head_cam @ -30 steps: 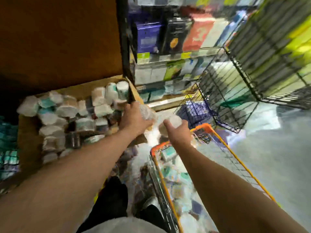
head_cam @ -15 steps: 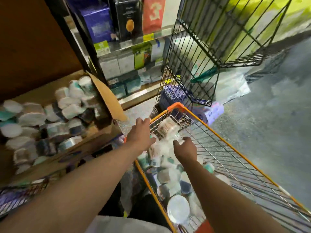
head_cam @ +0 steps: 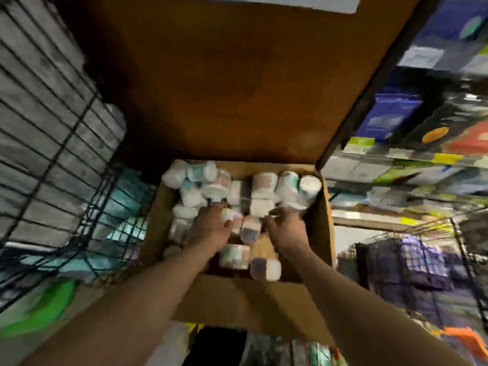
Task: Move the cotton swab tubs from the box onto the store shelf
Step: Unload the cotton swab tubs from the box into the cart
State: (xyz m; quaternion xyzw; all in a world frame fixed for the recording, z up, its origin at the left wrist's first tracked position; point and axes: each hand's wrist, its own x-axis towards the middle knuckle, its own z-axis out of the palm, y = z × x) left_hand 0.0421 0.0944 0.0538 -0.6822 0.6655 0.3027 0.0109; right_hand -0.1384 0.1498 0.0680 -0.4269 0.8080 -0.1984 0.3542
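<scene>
An open cardboard box (head_cam: 237, 302) sits in front of me, filled with several white and teal cotton swab tubs (head_cam: 264, 186) lying in a jumble. Both my hands are down inside it among the tubs. My left hand (head_cam: 211, 231) rests on the tubs left of the middle, with a small tub (head_cam: 227, 215) by its thumb. Just to the right, my right hand (head_cam: 286, 232) has its fingers bent toward the tubs. Motion blur hides whether either hand grips a tub.
A brown panel (head_cam: 224, 88) rises behind the box. Store shelves (head_cam: 396, 154) with packaged goods run along the right. A black wire basket (head_cam: 52, 128) stands at the left with teal packs below it. An orange cart edge (head_cam: 464, 336) shows at lower right.
My view and both hands swung left from the orange cart, where tubs lay, back to the cardboard box. Both hands now reach down among the tubs in the box.
</scene>
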